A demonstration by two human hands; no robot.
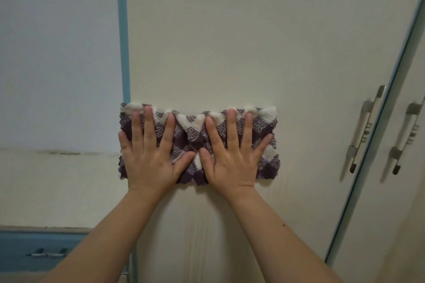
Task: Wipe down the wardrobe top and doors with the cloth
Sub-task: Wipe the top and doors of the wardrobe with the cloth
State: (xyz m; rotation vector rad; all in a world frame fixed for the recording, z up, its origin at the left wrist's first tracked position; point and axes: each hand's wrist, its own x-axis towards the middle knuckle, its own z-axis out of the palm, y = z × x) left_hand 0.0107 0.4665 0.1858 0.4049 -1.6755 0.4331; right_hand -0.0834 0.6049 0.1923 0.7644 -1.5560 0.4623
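A purple and white checked cloth (195, 131) is spread flat against the cream wardrobe door (230, 41), near the door's left edge. My left hand (149, 154) presses on the cloth's left half with straight, spread fingers. My right hand (234, 151) presses on its right half the same way. The two thumbs nearly touch at the cloth's middle, where the fabric bunches a little. The cloth's left edge reaches the blue trim strip (123, 30) along the door's side.
A metal bar handle (365, 128) sits at this door's right edge, and a second handle (407, 135) is on the neighbouring door. A pale wall (57, 53) lies to the left, with a blue drawer unit (41, 250) at the lower left.
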